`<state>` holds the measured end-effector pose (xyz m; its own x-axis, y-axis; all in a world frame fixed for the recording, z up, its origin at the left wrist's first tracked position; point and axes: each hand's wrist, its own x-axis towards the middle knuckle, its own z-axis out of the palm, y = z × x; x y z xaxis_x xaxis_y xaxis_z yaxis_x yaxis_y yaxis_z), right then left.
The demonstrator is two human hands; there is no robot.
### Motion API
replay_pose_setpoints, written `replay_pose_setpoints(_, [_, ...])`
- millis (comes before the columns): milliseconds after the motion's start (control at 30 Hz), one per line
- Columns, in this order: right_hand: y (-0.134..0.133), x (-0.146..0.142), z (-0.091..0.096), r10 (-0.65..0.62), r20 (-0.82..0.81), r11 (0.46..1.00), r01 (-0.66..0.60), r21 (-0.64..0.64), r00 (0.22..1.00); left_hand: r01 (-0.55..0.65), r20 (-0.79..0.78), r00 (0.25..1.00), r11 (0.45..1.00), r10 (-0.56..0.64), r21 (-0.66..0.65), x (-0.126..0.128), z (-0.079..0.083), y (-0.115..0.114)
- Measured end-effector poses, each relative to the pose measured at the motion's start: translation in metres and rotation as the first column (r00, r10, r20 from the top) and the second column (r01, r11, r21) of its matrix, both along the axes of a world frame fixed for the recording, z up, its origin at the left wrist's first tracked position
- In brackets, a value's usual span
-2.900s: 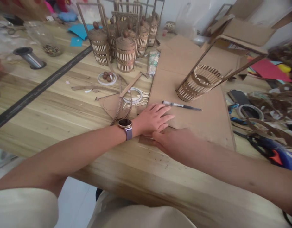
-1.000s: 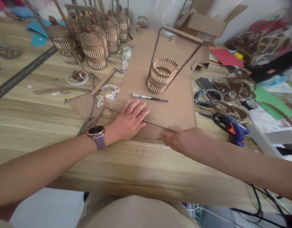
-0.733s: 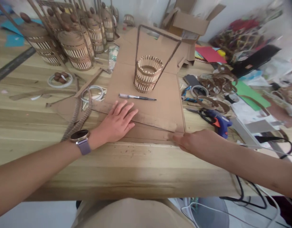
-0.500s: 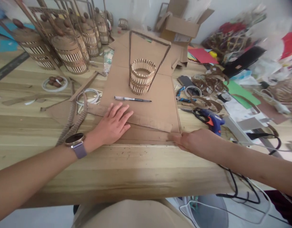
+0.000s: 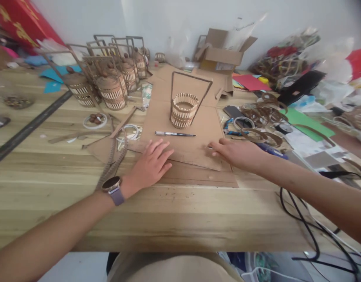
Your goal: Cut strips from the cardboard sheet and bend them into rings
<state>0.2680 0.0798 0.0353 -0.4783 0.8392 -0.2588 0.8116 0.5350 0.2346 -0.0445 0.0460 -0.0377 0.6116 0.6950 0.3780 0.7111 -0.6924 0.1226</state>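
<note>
My left hand (image 5: 152,164), a watch on its wrist, lies spread on a cardboard strip (image 5: 195,158). Under that strip is a larger cardboard sheet (image 5: 204,117). Over the right part of the strip is my right hand (image 5: 227,152), its fingers closed in a pinch; a small pale bit shows at the fingertips, too small to name. Beyond my hands a pen (image 5: 176,134) lies crosswise on the sheet. Behind the pen stands a small round basket (image 5: 185,111) of pale sticks and brown bands, with a tall angular handle.
Several lidded lantern-like baskets (image 5: 111,93) stand at the back left, near a white ring (image 5: 95,121) holding brown balls. To the right are a blue glue gun (image 5: 273,150), pliers (image 5: 227,126), brown strips (image 5: 262,111) and black cables (image 5: 304,223). An open carton (image 5: 221,55) stands behind.
My right hand has lifted off the cardboard's near right edge and moved away from me, over the strip. My left hand stays flat on the strip. The view has shifted and tilted up.
</note>
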Motion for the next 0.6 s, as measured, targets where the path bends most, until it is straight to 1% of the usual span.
replay_pose_setpoints(67, [0.011, -0.026, -0.004, -0.017, 0.041, 1.0, 0.017, 0.012, 0.999, -0.046, -0.005, 0.999, 0.999, 0.046, -0.018, -0.011, 0.006, -0.015])
replay_pose_setpoints(100, [0.014, -0.034, -0.008, -0.017, 0.047, 0.999, 0.016, 0.028, 0.999, -0.079, 0.001, 0.997, 0.996, 0.079, -0.03, -0.019, 0.009, -0.024])
replay_pose_setpoints(133, [0.017, -0.038, -0.012, -0.012, 0.04, 0.998, 0.009, 0.054, 0.999, -0.129, 0.006, 0.992, 0.99, 0.13, -0.052, -0.027, 0.01, -0.033])
replay_pose_setpoints(200, [0.017, -0.037, -0.02, 0.018, -0.012, 0.988, -0.015, 0.156, 1.0, -0.243, 0.054, 0.967, 0.964, 0.25, -0.11, -0.043, 0.011, -0.051])
replay_pose_setpoints(233, [0.014, -0.033, -0.024, 0.04, -0.052, 0.975, -0.027, 0.222, 0.998, -0.302, 0.094, 0.943, 0.94, 0.319, -0.158, -0.051, 0.011, -0.058])
replay_pose_setpoints(267, [0.01, -0.028, -0.026, 0.072, -0.097, 0.957, -0.042, 0.286, 0.993, -0.354, 0.127, 0.912, 0.904, 0.391, -0.241, -0.057, 0.011, -0.065])
replay_pose_setpoints(300, [0.003, -0.023, -0.029, 0.108, -0.139, 0.938, -0.055, 0.341, 0.984, -0.388, 0.151, 0.875, 0.854, 0.459, -0.346, -0.063, 0.012, -0.069])
replay_pose_setpoints(333, [-0.006, -0.019, -0.03, 0.147, -0.177, 0.925, -0.072, 0.373, 0.973, -0.403, 0.168, 0.836, 0.792, 0.522, -0.458, -0.066, 0.013, -0.072])
replay_pose_setpoints(400, [-0.028, -0.014, -0.035, 0.239, -0.242, 0.911, -0.131, 0.392, 0.94, -0.382, 0.186, 0.759, 0.658, 0.624, -0.649, -0.069, 0.017, -0.072])
replay_pose_setpoints(433, [-0.039, -0.014, -0.037, 0.285, -0.268, 0.906, -0.168, 0.389, 0.92, -0.355, 0.193, 0.728, 0.603, 0.658, -0.715, -0.069, 0.02, -0.069])
replay_pose_setpoints(467, [-0.05, -0.015, -0.041, 0.331, -0.282, 0.899, -0.209, 0.386, 0.901, -0.326, 0.204, 0.702, 0.563, 0.682, -0.76, -0.067, 0.023, -0.066])
replay_pose_setpoints(500, [-0.059, -0.017, -0.044, 0.37, -0.288, 0.887, -0.243, 0.394, 0.883, -0.298, 0.22, 0.684, 0.542, 0.695, -0.786, -0.066, 0.025, -0.062])
replay_pose_setpoints(533, [-0.067, -0.02, -0.049, 0.397, -0.286, 0.874, -0.264, 0.407, 0.872, -0.275, 0.237, 0.677, 0.538, 0.697, -0.797, -0.064, 0.027, -0.059])
replay_pose_setpoints(567, [-0.073, -0.023, -0.053, 0.417, -0.275, 0.861, -0.28, 0.424, 0.866, -0.26, 0.249, 0.684, 0.548, 0.686, -0.795, -0.063, 0.028, -0.056])
replay_pose_setpoints(600, [-0.076, -0.025, -0.057, 0.428, -0.258, 0.847, -0.285, 0.448, 0.866, -0.258, 0.256, 0.7, 0.57, 0.667, -0.78, -0.063, 0.028, -0.054])
